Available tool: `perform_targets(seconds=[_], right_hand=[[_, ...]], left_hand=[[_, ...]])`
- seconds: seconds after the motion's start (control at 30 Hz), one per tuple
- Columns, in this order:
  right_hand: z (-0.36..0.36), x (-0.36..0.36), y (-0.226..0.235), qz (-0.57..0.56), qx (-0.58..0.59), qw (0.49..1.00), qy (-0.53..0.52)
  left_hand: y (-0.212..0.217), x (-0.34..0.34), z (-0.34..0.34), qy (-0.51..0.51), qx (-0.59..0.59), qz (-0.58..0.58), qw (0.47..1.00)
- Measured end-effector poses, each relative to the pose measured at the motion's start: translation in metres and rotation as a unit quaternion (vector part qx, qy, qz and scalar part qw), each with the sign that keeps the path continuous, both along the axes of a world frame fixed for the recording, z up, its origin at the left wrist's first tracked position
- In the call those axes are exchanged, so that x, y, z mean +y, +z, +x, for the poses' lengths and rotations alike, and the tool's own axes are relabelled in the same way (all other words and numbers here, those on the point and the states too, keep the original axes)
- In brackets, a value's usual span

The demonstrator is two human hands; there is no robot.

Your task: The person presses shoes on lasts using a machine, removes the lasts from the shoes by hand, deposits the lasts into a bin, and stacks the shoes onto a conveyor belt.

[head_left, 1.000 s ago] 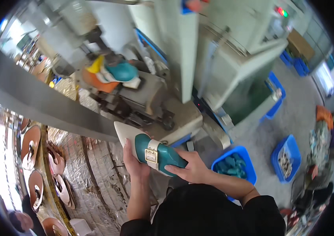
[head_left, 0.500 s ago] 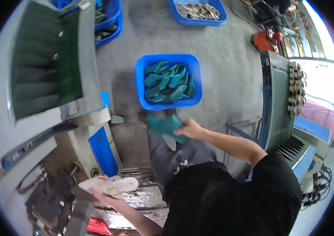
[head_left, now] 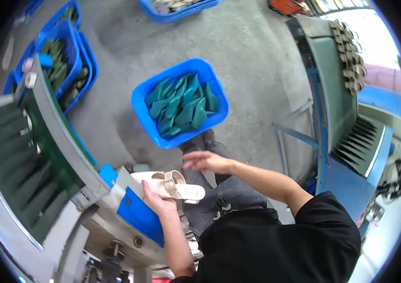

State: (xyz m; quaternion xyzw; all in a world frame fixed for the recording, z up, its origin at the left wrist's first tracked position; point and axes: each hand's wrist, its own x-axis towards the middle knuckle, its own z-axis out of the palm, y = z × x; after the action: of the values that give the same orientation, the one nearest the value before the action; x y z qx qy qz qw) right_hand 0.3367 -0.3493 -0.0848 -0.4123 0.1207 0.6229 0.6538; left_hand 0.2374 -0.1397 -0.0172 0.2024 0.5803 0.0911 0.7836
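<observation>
My left hand (head_left: 159, 203) is closed around a white sandal (head_left: 188, 191) with pale straps and a buckle, held over my lap. A second pale edge shows under its sole; I cannot tell if it is another sandal. My right hand (head_left: 211, 162) hangs just right of the sandal, fingers stretched out and nothing in them. Beyond both hands, a blue plastic bin (head_left: 139, 106) on the floor holds a heap of green shoe lasts (head_left: 177, 101).
Conveyor machines flank me: one with dark strips (head_left: 16, 174) at left, another (head_left: 335, 80) at right with several sandals (head_left: 351, 61) on top. More blue bins (head_left: 75, 52) stand far left, and another bin (head_left: 177, 16) at the back. A metal frame (head_left: 297, 134) juts out at right.
My right hand has let go of the green last it held and is empty. My left hand has brought the sandal up and rightward from the lower left. The whole view has turned.
</observation>
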Motion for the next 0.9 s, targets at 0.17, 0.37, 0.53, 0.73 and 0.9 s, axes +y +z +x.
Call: perform_targets(seconds=[0.17, 0.37, 0.53, 0.73, 0.9], right_hand=[[0.037, -0.065, 0.098, -0.051, -0.252, 0.966, -0.032], [0.108, -0.312, 0.149, -0.143, -0.270, 0.874, -0.379], [0.215, -0.636, 0.197, -0.220, -0.293, 0.616, -0.697], [0.337, -0.966, 0.108, -0.411, -0.394, 0.372, -0.733], [0.424, -0.963, 0.065, -0.529, -0.246, 0.402, -0.706]], left_hand=[[0.025, -0.099, 0.112, -0.190, -0.122, -0.046, 0.973], [0.058, -0.233, 0.196, -0.416, -0.234, -0.087, 0.874], [0.031, -0.339, 0.220, -0.540, -0.139, -0.016, 0.830], [0.057, -0.422, 0.242, -0.577, 0.062, 0.028, 0.814], [0.077, -0.436, 0.250, -0.564, 0.087, 0.125, 0.812]])
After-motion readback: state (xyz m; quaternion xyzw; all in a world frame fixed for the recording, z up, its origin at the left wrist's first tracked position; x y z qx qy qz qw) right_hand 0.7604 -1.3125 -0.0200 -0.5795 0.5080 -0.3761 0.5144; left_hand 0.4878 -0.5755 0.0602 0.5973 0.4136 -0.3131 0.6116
